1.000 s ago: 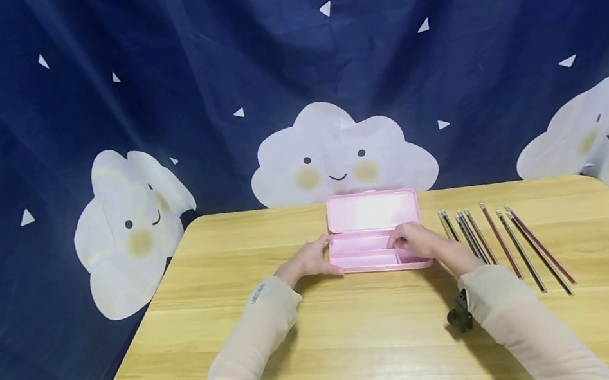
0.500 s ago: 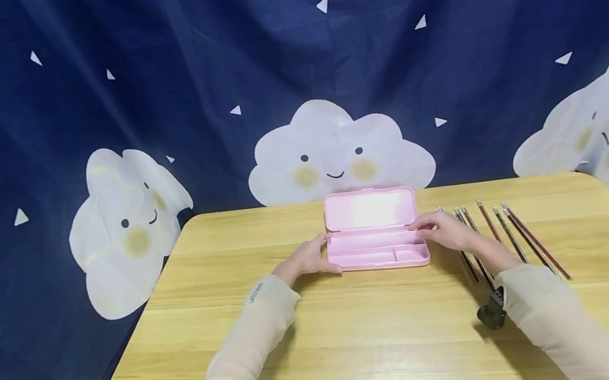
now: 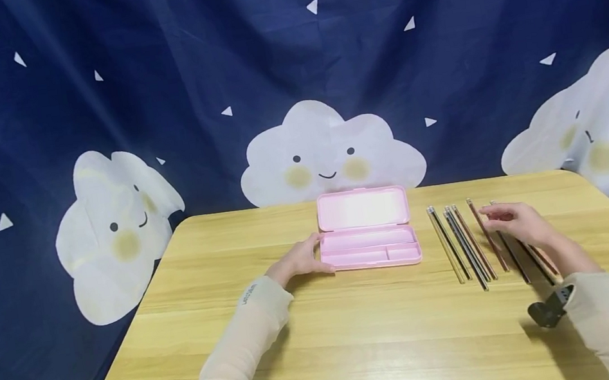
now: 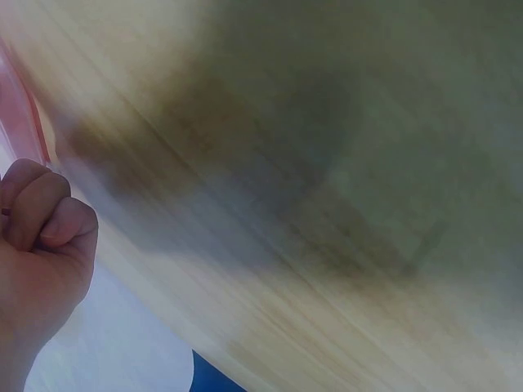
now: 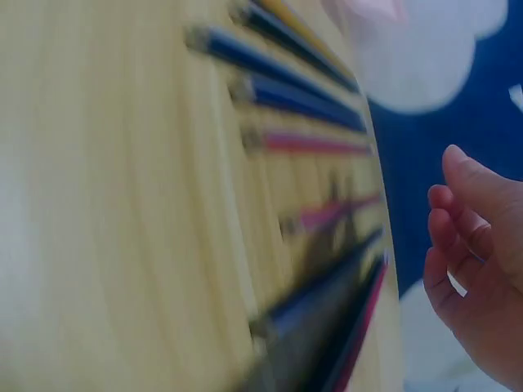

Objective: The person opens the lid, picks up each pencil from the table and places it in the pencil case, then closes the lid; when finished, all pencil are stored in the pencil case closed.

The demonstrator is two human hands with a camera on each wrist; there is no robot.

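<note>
A pink pencil case (image 3: pixel 362 209) lies with its lid raised at the far middle of the table. Its base has one long back compartment and two front ones. My left hand (image 3: pixel 301 260) grips the case's left end, thumb at the front corner and fingers behind; in the left wrist view the fingers of that hand (image 4: pixel 45 237) are curled. Over the right-hand pencils hovers my right hand (image 3: pixel 522 225), holding nothing, fingers loosely bent. It partly hides a dark pencil (image 3: pixel 516 257) and others; a red pencil (image 3: pixel 488 235) lies just left of it.
Several dark and reddish pencils (image 5: pixel 319 144) lie roughly side by side to the right of the case. A dark blue curtain (image 3: pixel 198 101) with white clouds hangs behind the table's back edge. The wooden table (image 3: pixel 382 328) extends in front of both hands.
My right hand has left the inside of the pencil case and moved right, over the pencils. The left hand stays at the case's left end.
</note>
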